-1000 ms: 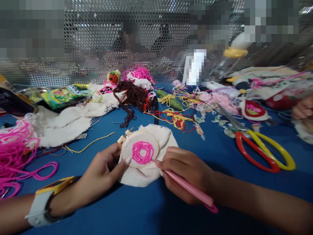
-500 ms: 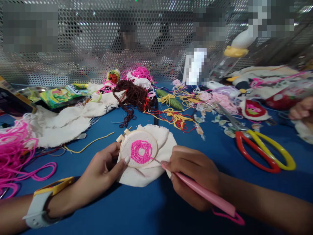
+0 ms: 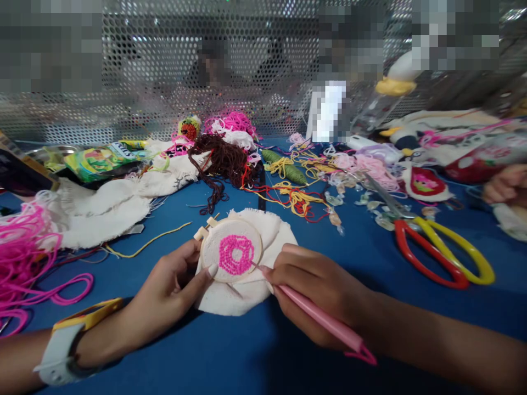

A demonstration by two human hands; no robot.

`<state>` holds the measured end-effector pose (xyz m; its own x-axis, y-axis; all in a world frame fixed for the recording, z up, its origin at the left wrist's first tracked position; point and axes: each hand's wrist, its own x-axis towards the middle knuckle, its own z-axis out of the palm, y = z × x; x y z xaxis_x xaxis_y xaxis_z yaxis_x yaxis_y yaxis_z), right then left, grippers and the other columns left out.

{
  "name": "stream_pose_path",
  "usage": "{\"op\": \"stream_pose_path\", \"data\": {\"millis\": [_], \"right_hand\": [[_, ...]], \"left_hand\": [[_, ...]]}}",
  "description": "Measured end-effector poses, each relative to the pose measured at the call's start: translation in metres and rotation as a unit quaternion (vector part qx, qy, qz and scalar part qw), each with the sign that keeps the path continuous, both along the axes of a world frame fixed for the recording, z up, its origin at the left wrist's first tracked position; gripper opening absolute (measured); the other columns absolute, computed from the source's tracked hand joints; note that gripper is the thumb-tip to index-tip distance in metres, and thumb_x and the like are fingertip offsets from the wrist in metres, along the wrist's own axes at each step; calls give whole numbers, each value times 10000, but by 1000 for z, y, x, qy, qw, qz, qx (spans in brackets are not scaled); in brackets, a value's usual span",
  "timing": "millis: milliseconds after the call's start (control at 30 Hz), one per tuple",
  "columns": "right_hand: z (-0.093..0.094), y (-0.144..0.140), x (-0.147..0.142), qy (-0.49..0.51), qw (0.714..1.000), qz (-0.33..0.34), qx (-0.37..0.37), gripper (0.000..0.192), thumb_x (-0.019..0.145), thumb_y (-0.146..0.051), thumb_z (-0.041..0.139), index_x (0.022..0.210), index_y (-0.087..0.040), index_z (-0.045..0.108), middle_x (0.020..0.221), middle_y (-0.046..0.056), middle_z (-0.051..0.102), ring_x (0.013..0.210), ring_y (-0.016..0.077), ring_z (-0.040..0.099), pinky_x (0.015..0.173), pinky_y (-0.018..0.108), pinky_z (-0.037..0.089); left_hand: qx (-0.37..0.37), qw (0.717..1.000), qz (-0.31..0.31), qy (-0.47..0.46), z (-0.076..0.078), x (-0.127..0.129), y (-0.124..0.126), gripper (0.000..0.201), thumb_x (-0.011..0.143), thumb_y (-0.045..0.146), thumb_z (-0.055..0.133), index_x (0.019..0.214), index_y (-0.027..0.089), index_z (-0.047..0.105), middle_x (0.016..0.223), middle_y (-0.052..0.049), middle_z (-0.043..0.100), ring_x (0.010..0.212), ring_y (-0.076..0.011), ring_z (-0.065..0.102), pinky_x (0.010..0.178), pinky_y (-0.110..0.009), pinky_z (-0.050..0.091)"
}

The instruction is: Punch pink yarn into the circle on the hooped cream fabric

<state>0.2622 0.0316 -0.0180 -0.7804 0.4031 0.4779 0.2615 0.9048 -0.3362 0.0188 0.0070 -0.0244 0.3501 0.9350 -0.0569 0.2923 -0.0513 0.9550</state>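
As seen from the head camera, the left hand (image 3: 173, 288) pinches the near-left rim of the embroidery hoop (image 3: 230, 249), which lies on cream cloth (image 3: 247, 291) on the blue table (image 3: 354, 258). The right hand (image 3: 319, 288) is closed around a pink punch needle (image 3: 325, 323), whose long axis runs up-left; its tip apparently touches the pink stitched ring (image 3: 235, 254) at the right edge. Scissors (image 3: 436, 247) lie well apart, right.
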Motion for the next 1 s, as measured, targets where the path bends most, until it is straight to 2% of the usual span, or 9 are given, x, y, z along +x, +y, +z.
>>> {"op": "stream_pose_path", "data": {"millis": [133, 300, 433, 700, 867, 1000], "right_hand": [[-7, 3, 1, -18, 999, 10, -24, 195, 782, -39, 485, 952, -112, 548, 826, 92, 581, 746, 167, 483, 663, 293, 423], [0, -2, 0, 72, 997, -21, 14, 156, 718, -18, 448, 749, -163, 496, 584, 5, 467, 532, 122, 374, 511, 264, 313], [6, -5, 2, 96, 995, -33, 13, 157, 704, -28, 428, 693, -183, 453, 554, -9, 436, 511, 117, 369, 496, 262, 294], [4, -3, 1, 110, 993, -28, 14, 166, 722, -12, 427, 734, -172, 469, 567, 4, 475, 517, 120, 402, 502, 261, 308], [5, -1, 0, 80, 997, -21, -2, 145, 738, -33, 434, 717, -172, 467, 577, 1, 448, 537, 120, 380, 516, 260, 312], [7, 0, 0, 27, 999, -19, -21, 138, 754, -33, 443, 766, -160, 494, 629, 23, 487, 586, 136, 391, 563, 274, 345]], "left_hand": [[14, 1000, 4, 23, -1, -1, -1, 206, 897, 287, 520, 1067, 172, 534, 1053, -83, 645, 888, -176, 613, 738, -262, 513], [-17, 1000, 6, -17, 0, 0, -2, 220, 891, 277, 530, 1086, 175, 523, 1073, -90, 658, 895, -175, 632, 715, -242, 514], [-25, 999, 10, -40, 0, 2, -1, 244, 888, 272, 538, 1111, 176, 521, 1094, -92, 655, 899, -167, 635, 723, -238, 514], [-29, 999, 17, -26, -2, 0, -1, 291, 884, 291, 534, 1153, 182, 511, 1114, -96, 645, 876, -176, 625, 732, -278, 520], [-32, 999, 6, -42, 0, 1, -2, 262, 890, 277, 531, 1130, 172, 515, 1111, -95, 645, 918, -178, 624, 771, -273, 519], [-20, 1000, 10, -22, 0, 1, -2, 259, 892, 288, 524, 1119, 164, 532, 1118, -104, 640, 889, -180, 622, 749, -278, 522]]}}
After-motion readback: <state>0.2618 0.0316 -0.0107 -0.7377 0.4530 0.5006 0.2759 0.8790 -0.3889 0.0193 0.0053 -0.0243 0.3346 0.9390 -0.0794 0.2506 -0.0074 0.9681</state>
